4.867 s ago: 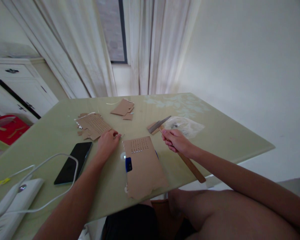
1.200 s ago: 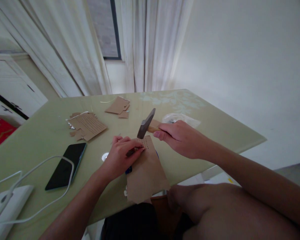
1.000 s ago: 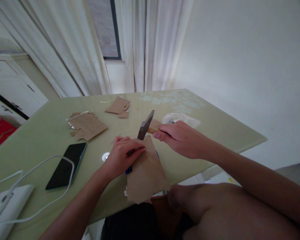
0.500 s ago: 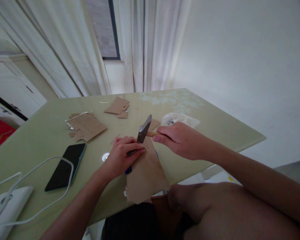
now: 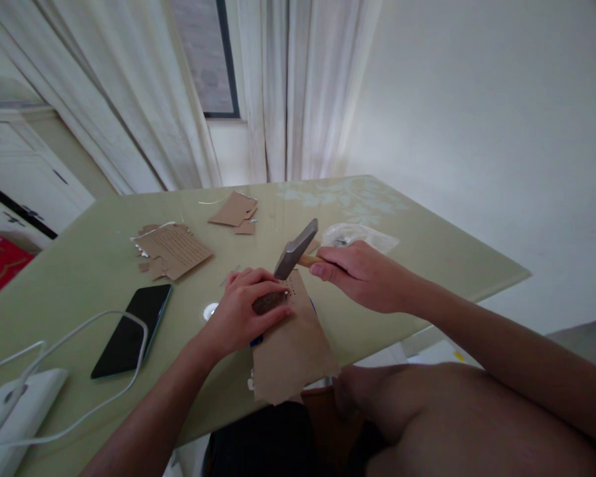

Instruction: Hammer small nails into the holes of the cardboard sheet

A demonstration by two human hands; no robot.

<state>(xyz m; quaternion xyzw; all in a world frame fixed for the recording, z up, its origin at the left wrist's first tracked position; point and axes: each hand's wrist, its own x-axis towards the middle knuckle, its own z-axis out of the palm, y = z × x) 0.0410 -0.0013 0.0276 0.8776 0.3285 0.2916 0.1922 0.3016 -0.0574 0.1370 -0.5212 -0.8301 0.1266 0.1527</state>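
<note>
A hammer [image 5: 297, 249] with a metal head and a wooden handle is gripped in my right hand [image 5: 360, 275]. Its head tilts just above my left fingertips. Under my left hand [image 5: 246, 308] lies a brown cardboard piece [image 5: 293, 361] that overhangs the table edge. Rows of small dark holes run along its far end. My left thumb and index finger are apart, resting on the card. Beside the index fingertip a tiny pale point, perhaps a nail [image 5: 287, 293], shows at the card; its shape is too small to make out. Something blue peeks out beneath the cardboard.
Torn cardboard scraps [image 5: 173, 250] and smaller ones [image 5: 233, 209] lie on the pale green table [image 5: 427, 258]. A clear plastic bag [image 5: 377, 237] sits behind my right hand. At left are a phone [image 5: 132, 331], a white cable [image 5: 99, 414] and a white power strip [image 5: 27, 417].
The hammer head has lifted and tilted back from the cardboard. My left thumb has moved away from the index finger, leaving a gap between them.
</note>
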